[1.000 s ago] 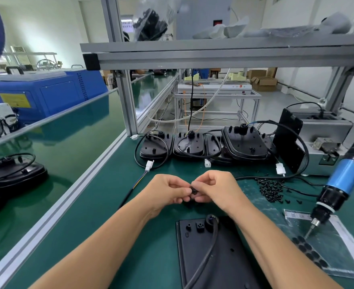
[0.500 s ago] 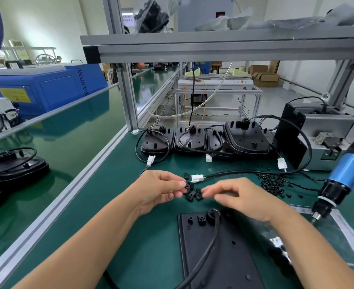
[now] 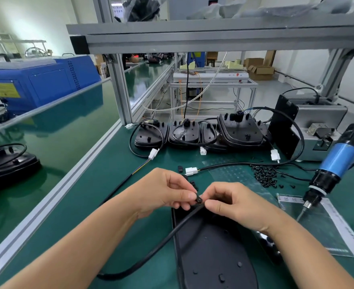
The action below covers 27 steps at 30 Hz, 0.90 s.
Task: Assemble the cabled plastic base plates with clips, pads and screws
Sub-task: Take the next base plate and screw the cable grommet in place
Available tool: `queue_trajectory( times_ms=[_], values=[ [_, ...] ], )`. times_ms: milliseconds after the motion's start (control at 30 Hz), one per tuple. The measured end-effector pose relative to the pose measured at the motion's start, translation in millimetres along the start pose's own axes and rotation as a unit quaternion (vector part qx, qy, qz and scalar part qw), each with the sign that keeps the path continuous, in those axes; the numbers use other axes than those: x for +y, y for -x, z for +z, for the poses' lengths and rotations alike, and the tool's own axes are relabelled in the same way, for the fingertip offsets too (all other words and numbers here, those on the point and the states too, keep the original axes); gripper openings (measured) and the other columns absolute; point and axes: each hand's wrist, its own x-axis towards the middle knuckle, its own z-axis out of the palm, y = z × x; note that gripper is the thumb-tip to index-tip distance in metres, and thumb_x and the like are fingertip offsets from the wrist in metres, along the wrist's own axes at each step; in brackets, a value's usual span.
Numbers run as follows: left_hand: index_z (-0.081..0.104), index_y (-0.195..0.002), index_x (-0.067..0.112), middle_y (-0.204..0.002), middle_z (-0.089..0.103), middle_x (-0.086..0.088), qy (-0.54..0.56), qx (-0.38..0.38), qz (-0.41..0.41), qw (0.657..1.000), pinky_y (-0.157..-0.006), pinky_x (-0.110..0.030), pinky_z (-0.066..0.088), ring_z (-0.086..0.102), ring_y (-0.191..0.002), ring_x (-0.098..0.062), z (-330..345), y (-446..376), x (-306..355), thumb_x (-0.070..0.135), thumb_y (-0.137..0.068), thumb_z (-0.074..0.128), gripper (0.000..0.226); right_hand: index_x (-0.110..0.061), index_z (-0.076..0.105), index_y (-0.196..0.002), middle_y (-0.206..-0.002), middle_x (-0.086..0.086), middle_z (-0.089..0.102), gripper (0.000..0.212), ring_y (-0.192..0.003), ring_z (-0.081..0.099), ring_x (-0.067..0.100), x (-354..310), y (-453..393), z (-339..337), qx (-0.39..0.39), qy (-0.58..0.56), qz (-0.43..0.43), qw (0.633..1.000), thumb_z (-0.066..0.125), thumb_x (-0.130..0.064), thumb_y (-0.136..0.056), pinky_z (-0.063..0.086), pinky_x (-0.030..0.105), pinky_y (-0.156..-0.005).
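A black plastic base plate [image 3: 211, 251] lies flat on the green mat in front of me. Its black cable [image 3: 161, 243] runs from under my hands down to the left. My left hand [image 3: 165, 190] pinches a small black clip [image 3: 198, 198] between thumb and forefinger, right at the cable. My right hand [image 3: 232, 203] pinches the cable just beside the clip, over the plate's far end. A few more loose clips [image 3: 192, 183] lie just behind my hands, near a white connector [image 3: 191, 171].
A blue electric screwdriver [image 3: 334, 165] hangs at the right above a clear sheet of pads [image 3: 322, 226]. A heap of black screws [image 3: 264, 174] lies behind it. Several cabled base plates [image 3: 192, 136] stand in a row at the back, beside a grey machine [image 3: 318, 126].
My hands parted, then came together again lower down, over the plate's far end. The right hand has taken hold of the cable, and the left holds a clip against it.
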Motion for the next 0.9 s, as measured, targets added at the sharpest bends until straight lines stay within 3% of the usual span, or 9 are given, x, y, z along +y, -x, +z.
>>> queue_trajectory(
  times_ms=[267, 400, 533, 600, 700, 767, 900],
  values=[
    [0.073, -0.077, 0.009, -0.062, 0.068, -0.003, -0.003, 0.003, 0.016, 1.0, -0.053, -0.016, 0.047, 0.058, -0.054, -0.009, 3, 2, 1, 0.0, -0.078, 0.073, 0.009, -0.021, 0.066, -0.089, -0.084, -0.006, 0.069, 0.006, -0.078, 0.061, 0.001, -5, 1, 5, 0.027, 0.02, 0.006, 0.999, 0.065, -0.016, -0.09, 0.046, 0.015, -0.075],
    [0.075, -0.077, 0.009, -0.065, 0.068, -0.005, -0.016, 0.008, 0.033, 0.999, -0.053, -0.017, 0.046, 0.056, -0.057, -0.011, 6, 4, -1, 0.004, -0.077, 0.075, 0.005, -0.027, 0.065, -0.086, -0.075, -0.02, 0.067, 0.018, -0.074, 0.058, -0.007, -7, 1, 7, 0.043, 0.055, 0.005, 0.998, 0.063, -0.01, -0.091, 0.042, 0.01, -0.072],
    [0.075, -0.08, 0.007, -0.064, 0.068, -0.005, -0.032, 0.016, 0.031, 0.999, -0.057, -0.018, 0.045, 0.059, -0.062, -0.014, 10, 7, 1, 0.017, -0.08, 0.075, 0.011, -0.026, 0.063, -0.082, -0.075, -0.011, 0.066, 0.018, -0.071, 0.057, -0.002, -10, 2, 12, 0.072, 0.072, 0.012, 0.995, 0.064, -0.01, -0.09, 0.045, 0.014, -0.071],
    [0.076, -0.08, 0.012, -0.064, 0.068, -0.002, -0.089, 0.011, 0.029, 0.996, -0.061, -0.018, 0.045, 0.057, -0.064, -0.013, 8, 10, 6, 0.027, -0.08, 0.075, 0.015, -0.025, 0.062, -0.081, -0.078, -0.007, 0.067, 0.014, -0.073, 0.059, 0.003, -11, 2, 18, 0.095, 0.095, 0.012, 0.991, 0.064, -0.015, -0.09, 0.046, 0.017, -0.07],
    [0.075, -0.071, 0.019, -0.062, 0.069, 0.004, -0.208, 0.019, 0.032, 0.977, -0.06, -0.012, 0.044, 0.057, -0.055, -0.005, 8, 10, 13, 0.021, -0.083, 0.07, 0.013, -0.024, 0.059, -0.082, -0.08, -0.008, 0.065, 0.01, -0.078, 0.058, 0.005, -10, 3, 26, 0.132, 0.137, 0.001, 0.982, 0.062, -0.02, -0.091, 0.047, 0.022, -0.072],
    [0.074, -0.071, 0.016, -0.063, 0.07, 0.006, -0.262, 0.033, 0.022, 0.964, -0.058, -0.013, 0.045, 0.056, -0.052, -0.003, 11, 6, 17, 0.018, -0.085, 0.066, 0.016, -0.028, 0.054, -0.079, -0.076, -0.013, 0.061, 0.015, -0.075, 0.056, 0.004, -10, 4, 31, 0.153, 0.144, -0.014, 0.978, 0.06, -0.02, -0.091, 0.043, 0.019, -0.068],
    [0.076, -0.076, 0.017, -0.049, 0.052, 0.013, -0.317, 0.066, 0.03, 0.946, -0.048, -0.009, 0.035, 0.042, -0.043, 0.002, 14, 0, 19, 0.02, -0.084, 0.066, 0.013, -0.028, 0.051, -0.078, -0.071, -0.021, 0.057, 0.016, -0.065, 0.051, 0.004, -6, 6, 37, 0.182, 0.126, -0.019, 0.975, 0.058, -0.022, -0.091, 0.038, 0.015, -0.059]
  ],
)
